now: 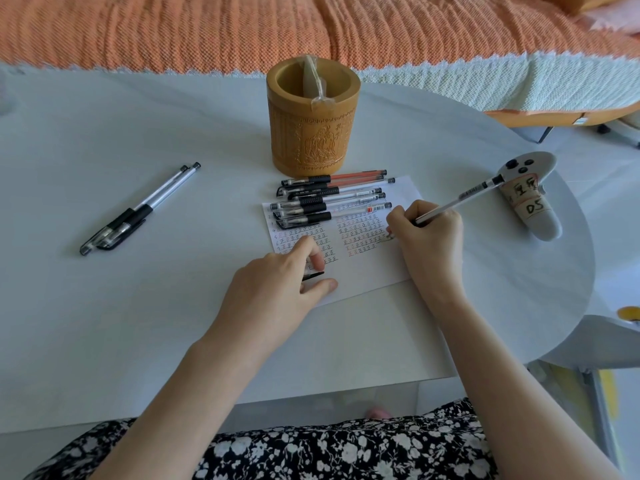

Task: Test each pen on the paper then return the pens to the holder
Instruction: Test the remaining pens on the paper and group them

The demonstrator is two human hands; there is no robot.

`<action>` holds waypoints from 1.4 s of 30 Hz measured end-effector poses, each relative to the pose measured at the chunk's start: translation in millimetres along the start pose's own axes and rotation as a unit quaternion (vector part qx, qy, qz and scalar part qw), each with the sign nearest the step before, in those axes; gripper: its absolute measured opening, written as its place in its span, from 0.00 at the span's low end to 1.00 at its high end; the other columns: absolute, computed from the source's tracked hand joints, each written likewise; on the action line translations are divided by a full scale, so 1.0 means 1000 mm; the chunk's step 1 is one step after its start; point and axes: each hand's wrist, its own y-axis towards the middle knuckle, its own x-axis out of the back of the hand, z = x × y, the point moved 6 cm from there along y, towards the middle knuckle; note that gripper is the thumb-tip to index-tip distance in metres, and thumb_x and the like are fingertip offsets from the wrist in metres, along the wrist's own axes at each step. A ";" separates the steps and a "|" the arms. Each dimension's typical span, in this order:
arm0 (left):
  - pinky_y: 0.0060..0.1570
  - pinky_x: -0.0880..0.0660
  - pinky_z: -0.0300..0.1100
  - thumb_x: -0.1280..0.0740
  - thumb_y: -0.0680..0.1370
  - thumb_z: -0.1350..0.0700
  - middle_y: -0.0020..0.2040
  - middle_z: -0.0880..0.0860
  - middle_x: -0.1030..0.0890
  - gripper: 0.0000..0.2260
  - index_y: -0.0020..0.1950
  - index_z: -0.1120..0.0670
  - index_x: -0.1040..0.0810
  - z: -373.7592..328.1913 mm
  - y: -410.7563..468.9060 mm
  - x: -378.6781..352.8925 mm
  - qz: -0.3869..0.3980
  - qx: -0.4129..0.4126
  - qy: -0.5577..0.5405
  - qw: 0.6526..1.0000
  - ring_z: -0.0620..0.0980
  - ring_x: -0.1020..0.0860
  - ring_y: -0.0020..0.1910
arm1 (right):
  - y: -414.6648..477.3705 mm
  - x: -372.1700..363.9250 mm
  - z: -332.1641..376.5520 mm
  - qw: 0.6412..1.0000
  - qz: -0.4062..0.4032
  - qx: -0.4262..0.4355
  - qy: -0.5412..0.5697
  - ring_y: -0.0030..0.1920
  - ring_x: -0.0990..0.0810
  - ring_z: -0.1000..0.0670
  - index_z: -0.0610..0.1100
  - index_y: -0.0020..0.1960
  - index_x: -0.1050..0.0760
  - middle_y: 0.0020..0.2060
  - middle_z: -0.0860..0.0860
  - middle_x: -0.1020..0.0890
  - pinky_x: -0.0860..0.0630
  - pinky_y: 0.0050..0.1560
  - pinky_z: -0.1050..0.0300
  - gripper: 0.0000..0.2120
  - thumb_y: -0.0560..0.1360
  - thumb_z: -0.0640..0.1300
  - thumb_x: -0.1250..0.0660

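A white sheet of paper (367, 271) with rows of small written marks lies mid-table. My right hand (429, 233) grips a clear pen (460, 200), its tip down on the paper's right side. My left hand (277, 289) rests on the paper's left part and holds a black pen cap (313, 276) between thumb and fingers. Several capped pens (332, 200) lie side by side across the paper's top edge. Behind them stands the carved bamboo pen holder (311, 133). Two more pens (138, 209) lie together to the left.
A white controller (530, 195) with taped labels lies at the table's right edge. An orange bedspread (242, 26) runs along the far side. The white table (104, 306) has a rounded right end and a near edge by my lap.
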 end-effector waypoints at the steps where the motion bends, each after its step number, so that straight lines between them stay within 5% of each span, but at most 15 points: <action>1: 0.39 0.28 0.43 0.37 0.75 0.39 0.43 0.47 0.19 0.11 0.48 0.45 0.34 0.000 0.000 0.000 0.000 0.000 0.001 1.000 0.49 0.20 0.43 | 0.001 0.000 0.000 1.000 -0.002 -0.001 0.001 0.42 0.24 0.28 0.32 0.29 0.40 0.26 0.38 0.39 0.43 0.35 0.57 0.16 0.66 0.41 0.37; 4: 0.39 0.29 0.43 0.37 0.75 0.39 0.42 0.47 0.19 0.11 0.48 0.45 0.34 -0.001 0.000 0.000 0.000 -0.001 0.002 1.000 0.48 0.20 0.43 | 0.000 -0.001 0.000 1.000 0.001 -0.001 0.001 0.38 0.24 0.29 0.31 0.29 0.40 0.26 0.33 0.37 0.43 0.35 0.57 0.17 0.66 0.42 0.37; 8: 0.39 0.28 0.43 0.37 0.75 0.39 0.42 0.47 0.19 0.12 0.48 0.45 0.34 0.000 0.000 0.000 -0.001 0.000 0.000 1.000 0.48 0.20 0.42 | -0.001 -0.002 0.000 1.000 0.008 -0.003 -0.004 0.35 0.23 0.30 0.36 0.28 0.42 0.25 0.44 0.41 0.44 0.35 0.57 0.16 0.66 0.40 0.37; 10: 0.39 0.27 0.43 0.37 0.74 0.39 0.41 0.47 0.19 0.12 0.47 0.45 0.34 0.001 0.000 0.000 -0.002 -0.001 -0.001 1.000 0.48 0.20 0.42 | -0.001 -0.002 0.000 1.000 0.011 -0.004 -0.004 0.29 0.27 0.43 0.40 0.27 0.44 0.25 0.47 0.42 0.45 0.34 0.57 0.16 0.65 0.40 0.37; 12: 0.38 0.28 0.43 0.37 0.74 0.39 0.40 0.47 0.19 0.12 0.47 0.45 0.34 0.001 0.000 0.000 -0.003 -0.001 -0.001 1.000 0.48 0.20 0.41 | -0.001 -0.003 -0.001 1.000 0.018 -0.006 0.000 0.33 0.32 0.51 0.41 0.28 0.44 0.25 0.45 0.40 0.44 0.34 0.57 0.15 0.64 0.40 0.38; 17: 0.39 0.27 0.43 0.37 0.74 0.39 0.41 0.47 0.19 0.12 0.47 0.45 0.34 0.001 0.000 -0.001 -0.003 0.000 -0.004 1.000 0.49 0.20 0.42 | -0.002 -0.004 -0.002 1.000 0.024 -0.009 0.004 0.34 0.32 0.52 0.37 0.28 0.43 0.26 0.42 0.39 0.43 0.35 0.56 0.14 0.64 0.40 0.38; 25: 0.34 0.32 0.42 0.37 0.75 0.39 0.39 0.47 0.20 0.11 0.47 0.44 0.35 0.000 0.000 0.000 0.003 -0.001 -0.002 1.000 0.48 0.21 0.40 | -0.002 -0.001 -0.001 1.000 0.012 -0.012 0.000 0.33 0.31 0.50 0.31 0.30 0.39 0.27 0.32 0.33 0.42 0.35 0.57 0.16 0.64 0.42 0.38; 27: 0.34 0.32 0.41 0.37 0.75 0.39 0.39 0.47 0.20 0.11 0.47 0.44 0.35 0.000 0.000 0.000 0.004 -0.001 -0.004 1.000 0.48 0.21 0.40 | -0.001 -0.001 -0.001 1.000 0.009 -0.007 -0.004 0.29 0.28 0.43 0.33 0.29 0.40 0.26 0.34 0.36 0.43 0.36 0.57 0.15 0.65 0.42 0.38; 30: 0.35 0.31 0.42 0.38 0.74 0.39 0.38 0.47 0.20 0.12 0.47 0.44 0.35 0.001 0.000 -0.001 0.003 -0.001 -0.005 1.000 0.48 0.21 0.40 | 0.000 -0.001 0.000 1.000 0.004 -0.003 -0.002 0.37 0.25 0.29 0.36 0.28 0.42 0.26 0.41 0.40 0.43 0.35 0.57 0.15 0.65 0.40 0.37; 34: 0.36 0.30 0.42 0.38 0.74 0.39 0.39 0.47 0.20 0.12 0.47 0.44 0.35 0.001 0.001 -0.001 0.003 -0.002 -0.003 1.000 0.48 0.21 0.40 | 0.000 -0.001 0.001 1.000 0.003 0.000 -0.003 0.32 0.26 0.33 0.35 0.28 0.41 0.26 0.40 0.38 0.42 0.35 0.57 0.15 0.65 0.40 0.37; 37: 0.35 0.31 0.42 0.38 0.74 0.39 0.40 0.47 0.19 0.12 0.47 0.44 0.35 0.001 0.001 -0.001 0.003 -0.001 0.000 1.000 0.48 0.21 0.41 | -0.001 0.000 0.002 1.000 -0.001 -0.003 -0.002 0.30 0.30 0.45 0.31 0.30 0.39 0.26 0.33 0.34 0.42 0.35 0.57 0.16 0.65 0.42 0.38; 42: 0.36 0.29 0.42 0.38 0.75 0.39 0.41 0.47 0.19 0.12 0.47 0.44 0.35 0.000 0.001 -0.001 0.004 -0.004 0.001 1.000 0.48 0.20 0.40 | -0.001 -0.002 0.001 1.000 0.008 -0.005 -0.004 0.37 0.23 0.30 0.32 0.29 0.39 0.26 0.35 0.36 0.43 0.34 0.57 0.16 0.67 0.41 0.37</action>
